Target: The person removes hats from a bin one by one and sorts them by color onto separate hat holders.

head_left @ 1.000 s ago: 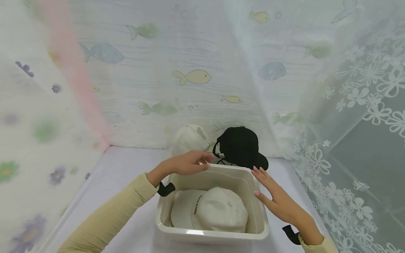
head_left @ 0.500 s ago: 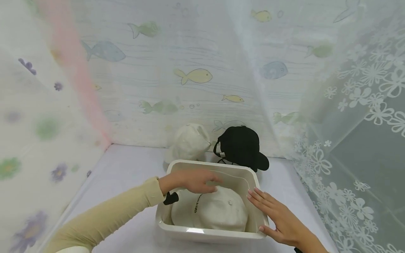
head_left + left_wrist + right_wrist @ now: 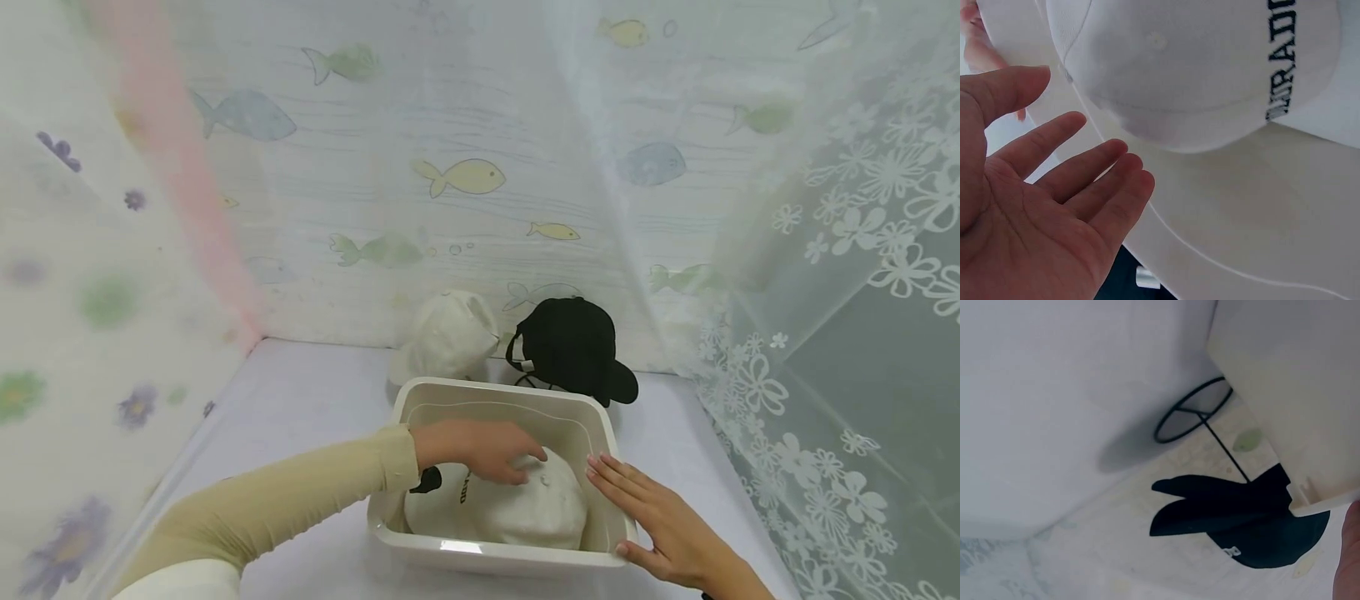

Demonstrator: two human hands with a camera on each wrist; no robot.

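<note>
A white baseball cap [image 3: 532, 512] with dark lettering lies in a cream plastic bin [image 3: 525, 553], its brim toward the left side. My left hand [image 3: 483, 448] reaches into the bin over the cap's crown. In the left wrist view the left hand [image 3: 1054, 187] has loosely extended fingers beside the cap [image 3: 1191, 75], holding nothing. Whether a fingertip touches the fabric I cannot tell. My right hand [image 3: 660, 517] rests with straight fingers along the bin's right rim. Only a finger edge of it [image 3: 1349, 562] shows in the right wrist view.
Behind the bin stand another white cap [image 3: 450, 333] and a black cap [image 3: 566, 346]. A thin black wire stand [image 3: 1194, 412] shows under the black cap in the right wrist view. Fish-printed sheeting [image 3: 465, 208] hangs behind the white-covered table [image 3: 315, 392].
My left hand has gone from the bin's back rim down and rightward to the cap inside. The right hand has come down the bin's right rim.
</note>
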